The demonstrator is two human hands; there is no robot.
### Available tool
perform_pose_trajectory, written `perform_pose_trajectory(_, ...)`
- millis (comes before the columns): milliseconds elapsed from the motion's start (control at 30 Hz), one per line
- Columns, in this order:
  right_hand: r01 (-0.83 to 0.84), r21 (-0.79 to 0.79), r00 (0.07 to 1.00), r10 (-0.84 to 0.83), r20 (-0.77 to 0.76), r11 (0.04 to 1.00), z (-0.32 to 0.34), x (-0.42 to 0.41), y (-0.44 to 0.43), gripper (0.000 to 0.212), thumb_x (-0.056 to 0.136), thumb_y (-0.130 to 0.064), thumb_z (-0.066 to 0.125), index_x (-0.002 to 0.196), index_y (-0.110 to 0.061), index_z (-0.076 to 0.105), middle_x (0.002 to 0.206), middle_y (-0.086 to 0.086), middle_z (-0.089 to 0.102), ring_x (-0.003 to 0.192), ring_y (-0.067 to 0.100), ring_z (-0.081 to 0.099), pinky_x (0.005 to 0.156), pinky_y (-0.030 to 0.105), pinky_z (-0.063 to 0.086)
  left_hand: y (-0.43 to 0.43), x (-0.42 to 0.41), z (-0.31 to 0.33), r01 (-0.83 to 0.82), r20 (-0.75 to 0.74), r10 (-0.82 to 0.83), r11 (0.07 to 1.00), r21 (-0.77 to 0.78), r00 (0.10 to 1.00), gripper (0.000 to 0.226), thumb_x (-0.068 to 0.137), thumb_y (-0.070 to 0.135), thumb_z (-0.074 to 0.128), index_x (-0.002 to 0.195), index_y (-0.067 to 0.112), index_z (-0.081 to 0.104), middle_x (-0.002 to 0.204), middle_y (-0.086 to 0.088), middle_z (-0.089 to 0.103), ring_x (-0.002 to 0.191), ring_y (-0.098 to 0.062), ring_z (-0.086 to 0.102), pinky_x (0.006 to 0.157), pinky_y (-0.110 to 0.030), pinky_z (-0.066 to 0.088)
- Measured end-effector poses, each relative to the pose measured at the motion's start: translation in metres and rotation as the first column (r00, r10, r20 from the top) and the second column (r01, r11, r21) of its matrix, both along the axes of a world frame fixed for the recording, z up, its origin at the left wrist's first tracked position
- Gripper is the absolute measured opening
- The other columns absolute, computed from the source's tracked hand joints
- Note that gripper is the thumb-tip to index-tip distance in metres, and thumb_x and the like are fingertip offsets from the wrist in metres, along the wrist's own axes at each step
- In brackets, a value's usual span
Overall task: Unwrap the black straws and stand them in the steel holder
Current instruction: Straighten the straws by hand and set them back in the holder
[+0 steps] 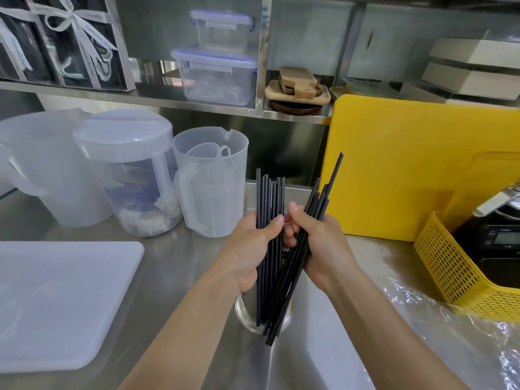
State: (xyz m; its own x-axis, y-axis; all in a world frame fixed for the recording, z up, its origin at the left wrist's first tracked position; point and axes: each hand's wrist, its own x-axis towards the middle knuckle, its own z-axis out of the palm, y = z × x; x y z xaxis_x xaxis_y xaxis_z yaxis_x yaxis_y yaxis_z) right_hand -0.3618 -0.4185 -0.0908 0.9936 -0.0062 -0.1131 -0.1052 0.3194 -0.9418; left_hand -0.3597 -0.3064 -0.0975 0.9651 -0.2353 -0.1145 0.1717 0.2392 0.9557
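Grips one bunch of black straws (pixel 269 198) in the left hand (pixel 247 254), fingers and thumb curled round it, directly above the steel holder (pixel 241 313). Holds that bunch almost upright, long axis pointing straight down into the holder's mouth. Clasps a second bunch (pixel 323 204) in the right hand (pixel 320 249), just right of the first and also above the holder. Carries this one tilted, tops leaning away to the right, lower ends crossing in toward the holder's rim. Cannot tell whether those lower ends sit inside the holder or just over its near edge; seems to have the left bunch in already.

Reaches in with both forearms from the near side of the holder, hands almost touching above it. Shows a crumpled clear wrapper (pixel 416 302) on the counter to the right of the holder, so probably done with the unwrapping.

Needs, by the look of it, little more than swinging the tilted bunch upright, lining its axis with the holder's, then letting go. Puts both hands about equally near the holder — yet gives the right the correcting to do.
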Motion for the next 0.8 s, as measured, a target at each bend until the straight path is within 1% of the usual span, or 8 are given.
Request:
perform_pose_trajectory(100, 0.055, 0.028, 0.998, -0.056, 0.04, 0.998, 0.003, -0.001, 0.003, 0.013, 0.09, -0.013, 0.059, 0.08, -0.006, 0.057, 0.049, 0.002, 0.041, 0.042, 0.011, 0.035, 0.04, 0.019, 0.035, 0.0, -0.002, -0.002, 0.017, 0.043, -0.019, 0.998, 0.056, 0.999, 0.022, 0.097, 0.016, 0.045, 0.11, 0.008, 0.062, 0.07, -0.002, 0.062, 0.07, -0.017, 0.063, 0.073, -0.039, 0.055)
perform_pose_trajectory(167, 0.102, 0.022, 0.994, -0.103, 0.045, 0.995, 0.002, -0.003, 0.006, 0.009, 0.088, -0.012, 0.061, 0.081, -0.007, 0.06, 0.046, 0.001, 0.041, 0.04, 0.011, 0.034, 0.039, 0.019, 0.034, -0.001, -0.003, -0.003, 0.024, 0.047, -0.028, 0.997, 0.076, 0.998, 0.022, 0.097, 0.018, 0.045, 0.109, 0.013, 0.062, 0.069, -0.001, 0.062, 0.071, -0.018, 0.063, 0.071, -0.039, 0.054)
perform_pose_trajectory(233, 0.142, -0.026, 0.989, -0.141, 0.034, 0.989, 0.0, -0.005, 0.01, 0.016, 0.089, -0.017, 0.061, 0.075, -0.009, 0.06, 0.048, 0.001, 0.049, 0.042, 0.012, 0.044, 0.042, 0.022, 0.04, -0.002, -0.004, -0.003, 0.0, 0.059, -0.006, 0.994, 0.111, 0.998, 0.019, 0.097, 0.019, 0.045, 0.104, 0.015, 0.062, 0.073, 0.0, 0.064, 0.075, -0.017, 0.063, 0.071, -0.036, 0.054)
perform_pose_trajectory(333, 0.15, -0.05, 0.988, -0.148, 0.034, 0.987, -0.002, -0.005, 0.009, 0.013, 0.087, -0.017, 0.064, 0.08, -0.007, 0.066, 0.068, 0.004, 0.07, 0.062, 0.017, 0.068, 0.051, 0.025, 0.052, -0.003, -0.005, -0.006, 0.014, 0.044, -0.018, 0.995, 0.102, 0.999, 0.024, 0.097, 0.02, 0.046, 0.112, 0.027, 0.064, 0.098, -0.002, 0.072, 0.093, -0.019, 0.068, 0.083, -0.039, 0.055)
perform_pose_trajectory(400, 0.139, -0.062, 0.99, -0.136, 0.039, 0.988, -0.001, -0.004, 0.007, 0.011, 0.085, -0.016, 0.066, 0.082, -0.006, 0.068, 0.076, 0.007, 0.073, 0.072, 0.021, 0.071, 0.056, 0.026, 0.054, -0.003, -0.006, -0.007, 0.045, -0.004, -0.045, 0.998, 0.052, 0.999, 0.025, 0.096, 0.021, 0.047, 0.114, 0.031, 0.063, 0.104, -0.004, 0.072, 0.097, -0.02, 0.068, 0.085, -0.042, 0.055)
perform_pose_trajectory(533, 0.157, -0.058, 0.987, -0.155, 0.039, 0.986, -0.003, -0.003, 0.01, 0.013, 0.087, -0.017, 0.064, 0.087, -0.006, 0.07, 0.082, 0.012, 0.073, 0.077, 0.022, 0.072, 0.063, 0.028, 0.058, -0.005, -0.006, -0.008, 0.077, -0.062, -0.077, 0.997, -0.008, 0.995, 0.027, 0.096, 0.024, 0.047, 0.12, 0.031, 0.058, 0.106, -0.004, 0.07, 0.099, -0.021, 0.066, 0.077, -0.037, 0.055)
perform_pose_trajectory(667, 0.212, -0.148, 0.977, -0.205, 0.061, 0.966, -0.006, 0.001, 0.012, 0.019, 0.088, -0.021, 0.062, 0.093, -0.004, 0.067, 0.089, 0.016, 0.071, 0.083, 0.026, 0.07, 0.073, 0.036, 0.059, -0.007, -0.008, -0.009, 0.117, -0.058, -0.12, 0.992, -0.054, 0.991, 0.03, 0.096, 0.028, 0.046, 0.126, 0.028, 0.054, 0.112, -0.003, 0.068, 0.106, -0.02, 0.063, 0.081, -0.033, 0.052)
perform_pose_trajectory(800, 0.209, -0.178, 0.977, -0.199, 0.071, 0.962, -0.003, 0.002, 0.014, 0.019, 0.09, -0.018, 0.057, 0.09, 0.001, 0.061, 0.084, 0.018, 0.067, 0.079, 0.026, 0.068, 0.071, 0.038, 0.057, -0.006, -0.01, -0.012, 0.175, -0.016, -0.176, 0.982, -0.075, 0.984, 0.031, 0.093, 0.028, 0.049, 0.122, 0.02, 0.055, 0.11, -0.008, 0.067, 0.104, -0.023, 0.063, 0.088, -0.041, 0.052)
